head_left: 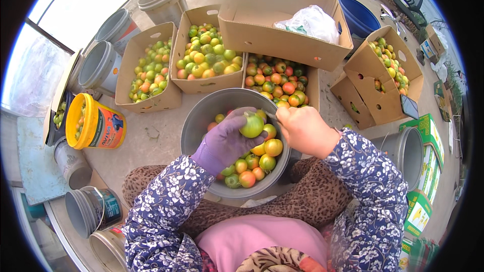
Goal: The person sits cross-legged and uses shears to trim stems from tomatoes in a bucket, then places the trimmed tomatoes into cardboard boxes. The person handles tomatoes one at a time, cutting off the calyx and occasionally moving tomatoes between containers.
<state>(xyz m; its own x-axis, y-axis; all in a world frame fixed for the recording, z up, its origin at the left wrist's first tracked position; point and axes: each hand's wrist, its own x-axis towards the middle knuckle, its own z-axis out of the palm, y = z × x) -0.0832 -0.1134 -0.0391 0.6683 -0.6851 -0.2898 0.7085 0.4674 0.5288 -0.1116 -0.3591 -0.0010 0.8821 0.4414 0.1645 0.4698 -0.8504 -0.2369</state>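
Note:
My left hand [225,139], in a purple glove, holds a green tomato [252,125] above a large grey tub [196,113]. Close to the tomato's right side, my bare right hand [308,130] is closed around a small tool [273,116]. Only a thin dark tip of that tool shows, so its kind is unclear. Below both hands, green, yellow and orange tomatoes [273,147] lie in the tub, partly covered by the left hand. The tub stands on the floor between my bent legs.
Beyond the tub stand tomato-filled cardboard boxes [151,105], and a larger box [280,41] holding a white plastic bag [312,22]. A yellow bucket [85,121] and several grey buckets [92,64] line the left. Rightward are a leaning phone [409,106], a grey bucket [412,158] and green cartons [418,211].

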